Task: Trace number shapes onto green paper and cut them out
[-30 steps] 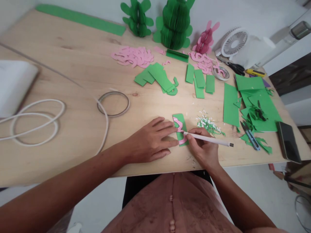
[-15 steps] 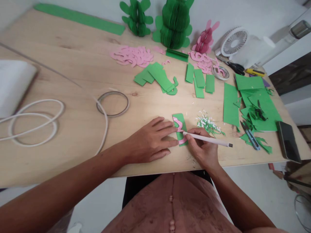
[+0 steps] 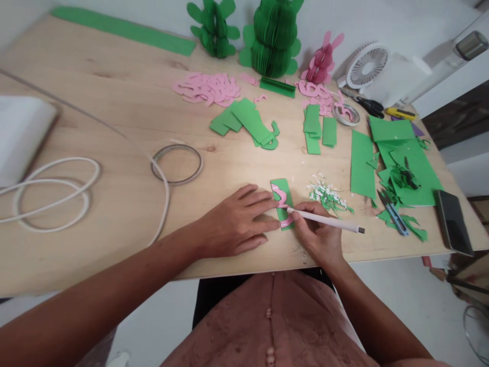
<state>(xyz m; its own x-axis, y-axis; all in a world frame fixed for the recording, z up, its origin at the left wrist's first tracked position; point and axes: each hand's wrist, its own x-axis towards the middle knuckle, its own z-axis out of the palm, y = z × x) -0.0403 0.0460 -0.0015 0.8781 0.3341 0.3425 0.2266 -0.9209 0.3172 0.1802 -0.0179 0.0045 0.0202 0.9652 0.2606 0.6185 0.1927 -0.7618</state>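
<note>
Resting flat with its fingers spread, the left hand (image 3: 239, 224) touches a pink paper shape (image 3: 280, 193), which lies on a green card (image 3: 288, 194) near the front edge of the table (image 3: 233, 165). The right hand (image 3: 321, 235) grips a pale pen (image 3: 326, 219), its tip at the shape. Near the front right corner lies a black phone (image 3: 453, 223).

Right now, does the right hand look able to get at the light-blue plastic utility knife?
Probably yes: nothing tall stands between the right hand and the knife, lying among green paper scraps. However, the hand holds a slim white pen, which may need putting down first.
</note>
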